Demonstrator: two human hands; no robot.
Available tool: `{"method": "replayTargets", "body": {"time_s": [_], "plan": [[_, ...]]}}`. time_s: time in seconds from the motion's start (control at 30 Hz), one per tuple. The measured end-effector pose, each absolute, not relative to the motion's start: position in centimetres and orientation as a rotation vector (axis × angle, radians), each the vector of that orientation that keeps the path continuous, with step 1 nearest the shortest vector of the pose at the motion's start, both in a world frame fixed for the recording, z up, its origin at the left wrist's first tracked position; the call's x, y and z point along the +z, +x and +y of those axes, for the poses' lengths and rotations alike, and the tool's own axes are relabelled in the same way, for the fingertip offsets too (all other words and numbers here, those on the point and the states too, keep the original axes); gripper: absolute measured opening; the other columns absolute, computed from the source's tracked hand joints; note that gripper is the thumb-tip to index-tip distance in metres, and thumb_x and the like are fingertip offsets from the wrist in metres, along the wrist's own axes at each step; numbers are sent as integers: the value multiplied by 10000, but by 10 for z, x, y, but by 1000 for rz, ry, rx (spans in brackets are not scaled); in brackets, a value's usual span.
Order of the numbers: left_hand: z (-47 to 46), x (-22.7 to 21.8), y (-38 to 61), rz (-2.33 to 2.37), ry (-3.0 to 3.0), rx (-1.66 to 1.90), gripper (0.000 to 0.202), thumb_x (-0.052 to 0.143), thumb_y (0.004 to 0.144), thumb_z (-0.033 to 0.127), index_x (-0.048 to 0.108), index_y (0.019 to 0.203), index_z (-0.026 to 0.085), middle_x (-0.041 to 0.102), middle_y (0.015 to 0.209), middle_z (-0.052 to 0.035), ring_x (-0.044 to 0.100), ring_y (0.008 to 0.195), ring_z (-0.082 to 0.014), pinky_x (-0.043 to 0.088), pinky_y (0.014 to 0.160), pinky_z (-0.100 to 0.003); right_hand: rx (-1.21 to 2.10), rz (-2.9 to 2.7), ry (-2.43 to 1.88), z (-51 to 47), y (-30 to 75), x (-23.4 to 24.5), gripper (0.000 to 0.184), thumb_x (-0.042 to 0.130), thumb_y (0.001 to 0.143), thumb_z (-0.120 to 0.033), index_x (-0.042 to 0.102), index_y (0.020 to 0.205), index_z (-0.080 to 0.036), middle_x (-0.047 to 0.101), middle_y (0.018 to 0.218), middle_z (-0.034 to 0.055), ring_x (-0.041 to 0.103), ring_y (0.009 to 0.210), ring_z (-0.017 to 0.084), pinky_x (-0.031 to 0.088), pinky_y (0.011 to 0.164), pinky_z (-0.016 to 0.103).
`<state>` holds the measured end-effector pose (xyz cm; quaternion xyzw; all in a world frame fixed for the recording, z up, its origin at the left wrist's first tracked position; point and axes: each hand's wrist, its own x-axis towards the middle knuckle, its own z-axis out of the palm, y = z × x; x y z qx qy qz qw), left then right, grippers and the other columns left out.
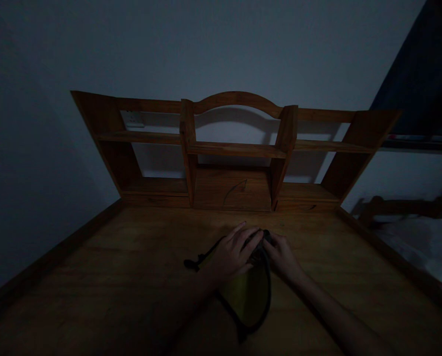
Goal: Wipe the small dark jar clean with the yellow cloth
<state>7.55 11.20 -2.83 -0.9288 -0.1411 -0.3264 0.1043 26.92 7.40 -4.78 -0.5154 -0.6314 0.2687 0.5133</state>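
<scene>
Right hand [283, 256] pinches the far corner of the black-edged yellow article [247, 296], its body extending nearward. Left hand [229, 254] lies across it; closure cannot be determined.

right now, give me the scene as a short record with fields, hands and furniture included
item: yellowish with black edging, lying on the desk; exact kind too dim to tell
left hand: over the item's far part, fingers bent
right hand: fingers at the item's dark far end; grip unclear
shelf unit: wooden, at the desk's back, arched top rail in the middle
socket: on the wall, seen through the shelf unit's left opening
right side: pale cloth beyond the desk
light: dim
</scene>
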Motion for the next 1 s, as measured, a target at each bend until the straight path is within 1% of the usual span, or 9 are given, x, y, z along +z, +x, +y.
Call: {"method": "replayTargets", "body": {"time_s": [0.17,0.27,0.37,0.47,0.57,0.7,0.83,0.9,1.0], "plan": [[110,-26,77,-365,-2642,-964,630,476,903,372,283,1424,75,433,1377,-170,335,1340,-269,303,1126,-450,559,-1575,-1302,72,272,-46,246,523,901,-342,655,837,-145,657,754,22,597,715,199,445,642,258],[111,-26,77,-375,-2623,-957,608,484,898,328,297,1417,72,427,1384,-171,326,1347,-271,296,1130,-451,692,-1488,-1204,75,269,-48,225,561,883,-358,655,909,-155,667,837,26,598,796,205,467,711,272],[112,-26,76,-413,-2618,-974,613,484,902,346,290,1420,82,422,1390,-174,331,1348,-271,289,1132,-474,925,-1327,-1108,80,265,-54,234,669,807,-355,664,956,-174,681,898,20,608,848,202,476,768,282],[112,-27,75,-454,-2624,-960,662,511,889,389,279,1423,74,423,1389,-185,352,1336,-273,292,1132,-485,1178,-1153,-1005,81,263,-58,267,745,729,-311,683,959,-189,696,920,16,623,853,194,479,799,287],[111,-29,75,-466,-2576,-973,627,508,887,318,285,1423,79,431,1387,-174,339,1344,-272,294,1134,-481,1342,-1091,-945,78,262,-55,253,759,694,-240,695,929,-171,699,914,29,630,847,198,481,801,292],[114,-31,76,-493,-2559,-968,574,434,902,212,260,1438,109,416,1408,-154,348,1339,-247,298,1130,-477,1450,-1079,-870,71,261,-45,288,730,697,-172,695,983,-178,695,975,41,622,930,213,454,889,312],[118,-31,77,-515,-2581,-991,581,421,894,168,241,1444,120,401,1422,-146,341,1344,-238,294,1131,-472,1492,-1090,-842,69,260,-38,243,730,715,-180,700,956,-198,694,958,30,619,927,208,445,899,306],[119,-31,77,-511,-2597,-1021,596,435,885,174,234,1444,115,391,1427,-151,330,1350,-241,283,1134,-476,1506,-1092,-830,68,260,-36,279,749,706,-190,691,979,-197,688,981,35,615,938,210,438,908,309],[121,-30,75,-524,-2645,-1076,678,522,855,260,222,1438,88,389,1419,-170,326,1348,-262,283,1133,-479,1538,-1085,-807,67,261,-31,298,759,711,-209,680,997,-183,677,1005,45,611,951,209,429,922,313]]}}
